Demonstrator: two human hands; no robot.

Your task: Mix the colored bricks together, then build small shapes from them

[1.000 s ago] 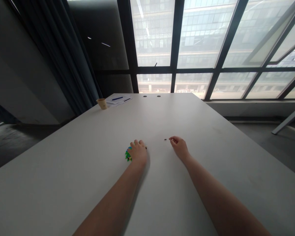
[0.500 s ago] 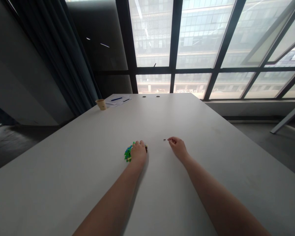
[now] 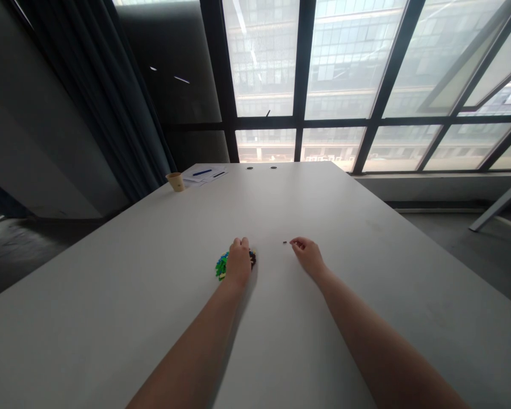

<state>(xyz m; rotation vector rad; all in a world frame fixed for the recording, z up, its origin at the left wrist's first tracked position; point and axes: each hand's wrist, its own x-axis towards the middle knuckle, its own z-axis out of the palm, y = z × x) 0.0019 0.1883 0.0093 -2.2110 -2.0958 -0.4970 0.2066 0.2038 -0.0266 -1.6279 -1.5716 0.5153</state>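
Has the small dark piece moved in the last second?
No. The piece lies at the same spot on the table, just off the right hand.

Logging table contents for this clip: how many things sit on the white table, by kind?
Paper cup: 1
Sheets of paper, overlapping, apparently with pens on them: about 2
Cluster of small green and blue bricks under the left hand: 1
Tiny dark piece beside the right hand: 1
Total: about 5

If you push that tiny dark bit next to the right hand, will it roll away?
Probably not: the tiny dark piece looks flat and lies still on the smooth white table, so it would likely slide. It seems very light, and hard to pinch for the right hand.
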